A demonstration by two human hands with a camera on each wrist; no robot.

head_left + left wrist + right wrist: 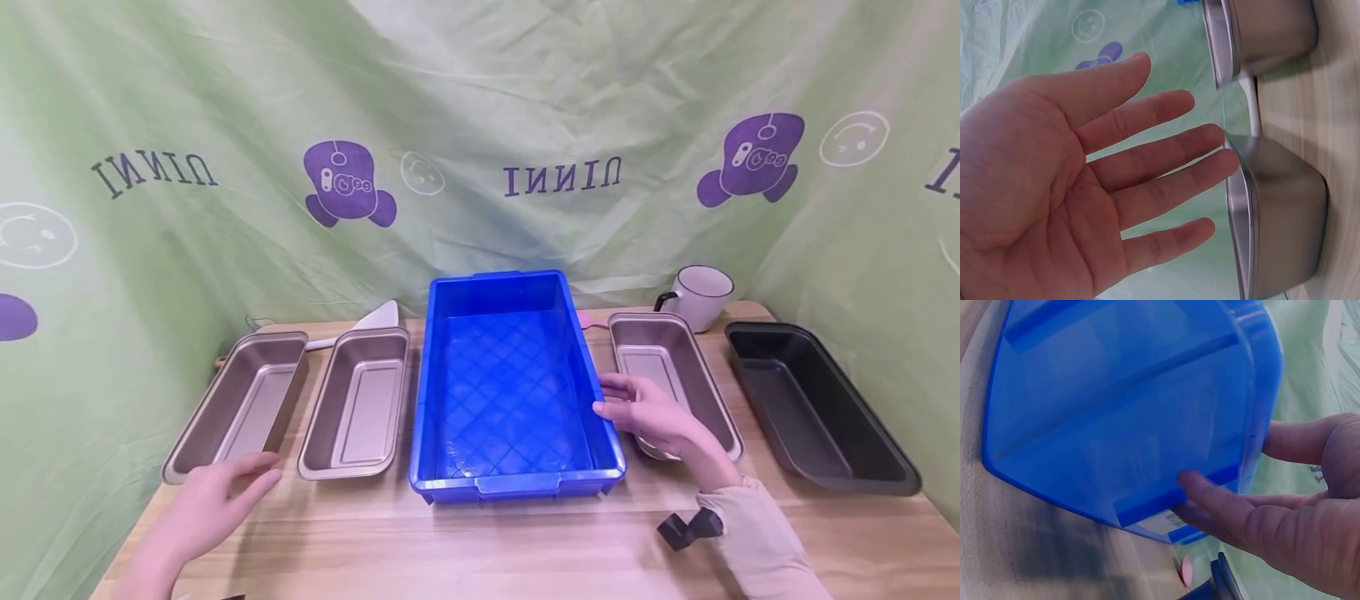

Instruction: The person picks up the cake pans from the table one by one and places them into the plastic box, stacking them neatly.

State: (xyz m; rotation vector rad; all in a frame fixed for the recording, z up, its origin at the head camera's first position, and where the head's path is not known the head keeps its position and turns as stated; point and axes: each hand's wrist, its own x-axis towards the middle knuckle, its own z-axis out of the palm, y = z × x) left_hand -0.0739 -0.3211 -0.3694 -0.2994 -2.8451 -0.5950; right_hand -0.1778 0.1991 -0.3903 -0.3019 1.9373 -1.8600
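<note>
A blue plastic bin (517,485) stands on the table in the middle of the head view, with nothing inside. At its right side, my right hand (651,417) pinches the rim. In the right wrist view the thumb (1297,440) is over the rim and the fingers (1216,503) lie along the outer wall. My left hand (206,508) holds nothing, its fingers spread. It hovers by the near end of the leftmost champagne-coloured loaf pan (258,408). The left wrist view shows the palm and that pan (1288,212) past the fingertips.
A second champagne loaf pan (367,412) stands left of the bin, a third (652,360) to its right. Far right lies a black loaf pan (810,417). A white mug (703,296) and a white-bladed tool (382,317) are at the back, before a green curtain (480,100).
</note>
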